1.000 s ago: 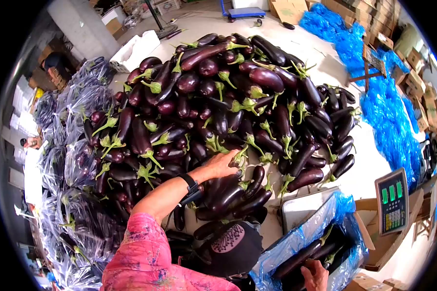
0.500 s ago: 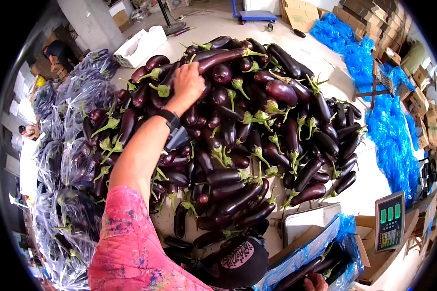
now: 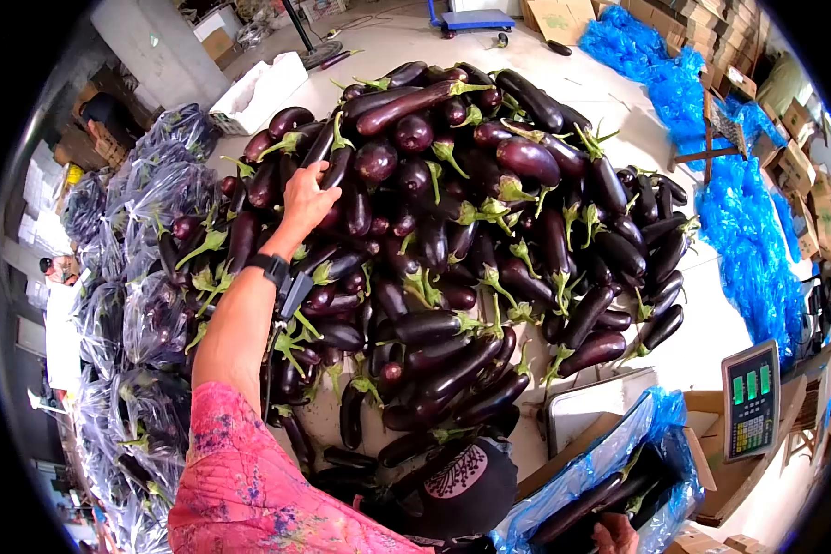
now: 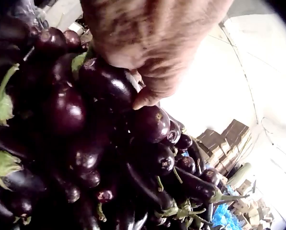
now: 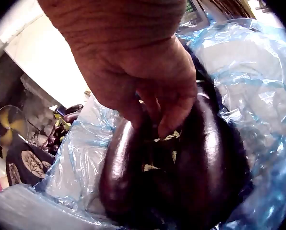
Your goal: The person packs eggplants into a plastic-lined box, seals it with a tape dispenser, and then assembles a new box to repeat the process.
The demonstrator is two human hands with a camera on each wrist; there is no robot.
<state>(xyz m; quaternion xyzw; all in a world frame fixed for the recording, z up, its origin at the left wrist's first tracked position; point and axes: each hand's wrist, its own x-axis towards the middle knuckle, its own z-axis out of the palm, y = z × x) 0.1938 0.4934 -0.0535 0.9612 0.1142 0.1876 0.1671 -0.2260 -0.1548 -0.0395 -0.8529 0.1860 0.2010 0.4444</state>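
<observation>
My left hand (image 3: 308, 198) reaches over the left part of a big heap of glossy dark eggplants (image 3: 526, 159). In the left wrist view its thumb and fingers grip an eggplant (image 4: 109, 82) with a green cap, on top of the heap; part of it is hidden under the palm. At the lower right, my right hand (image 3: 615, 535) is down inside a box lined with blue plastic (image 3: 651, 415). The right wrist view shows its loosely bent fingers hanging between two eggplants, one on the left (image 5: 119, 167) and one on the right (image 5: 207, 148), fingertips beside them.
Clear plastic bags of eggplants (image 3: 138, 314) line the left side. A scale display (image 3: 751, 402) stands beside the box. Blue plastic sheeting (image 3: 743, 249) and cardboard boxes (image 3: 794, 166) lie to the right. A dark patterned cap (image 3: 462, 485) shows at the bottom.
My left hand has left the front of the heap, moved up across its far left part, then drawn back slightly left onto an eggplant. My right hand stays in the lined box.
</observation>
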